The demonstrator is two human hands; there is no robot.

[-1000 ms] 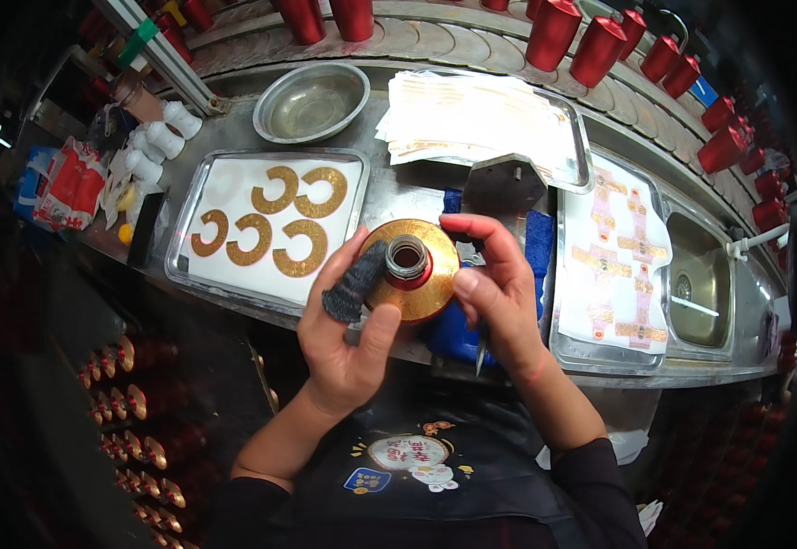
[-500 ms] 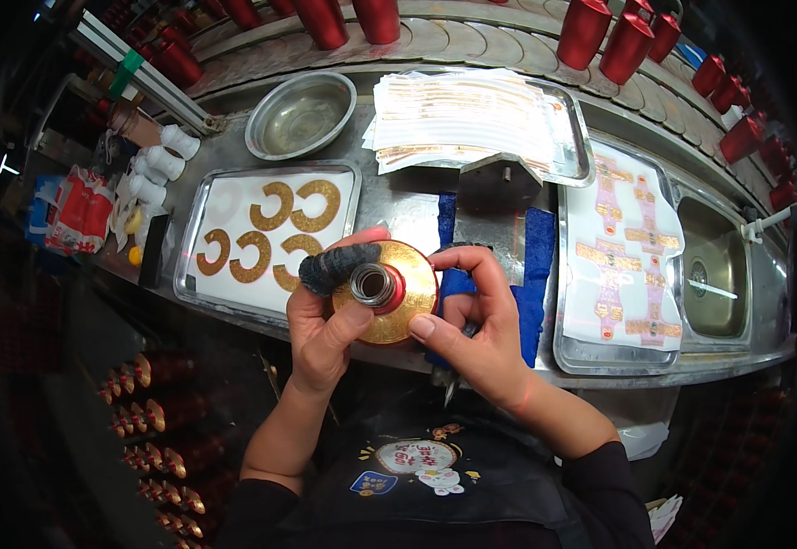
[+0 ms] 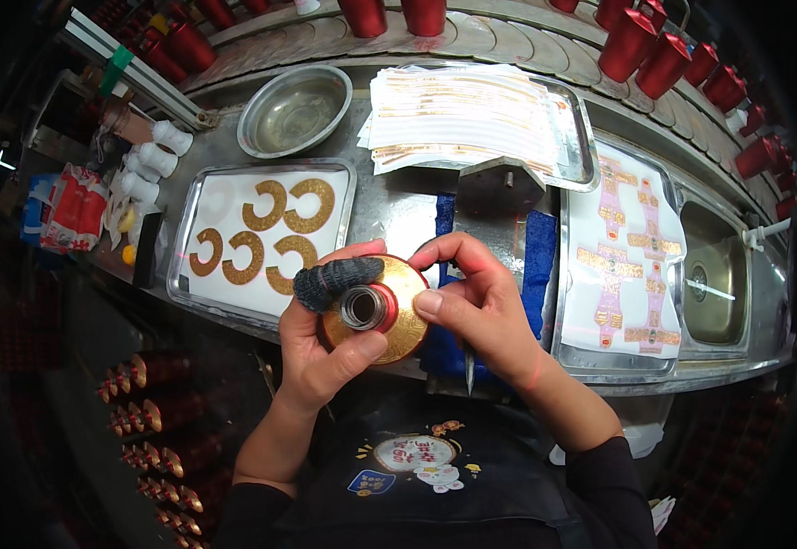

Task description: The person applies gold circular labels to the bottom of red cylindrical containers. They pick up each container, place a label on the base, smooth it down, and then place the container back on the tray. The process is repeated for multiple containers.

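My left hand is closed around a red bottle, seen from above, with a gold ring-shaped label on its shoulder and an uncapped, threaded metal neck. One left finger wears a dark grey knitted cover; the left thumb lies against the gold shoulder. At the bottle's right edge, my right hand presses its thumb on the label's rim, with the index finger bent beside it. The lower body of the bottle is hidden beneath its shoulder.
Gold C-shaped labels lie on a left tray. Pink-and-gold cross-shaped labels fill a right tray, beside a sink. Stacked label sheets and a metal bowl sit behind. Red bottles line a conveyor.
My right thumb has moved up along the label's rim, and the right fingers are more bent. The bottle has shifted slightly left and down. Red bottles on the conveyor have moved right.
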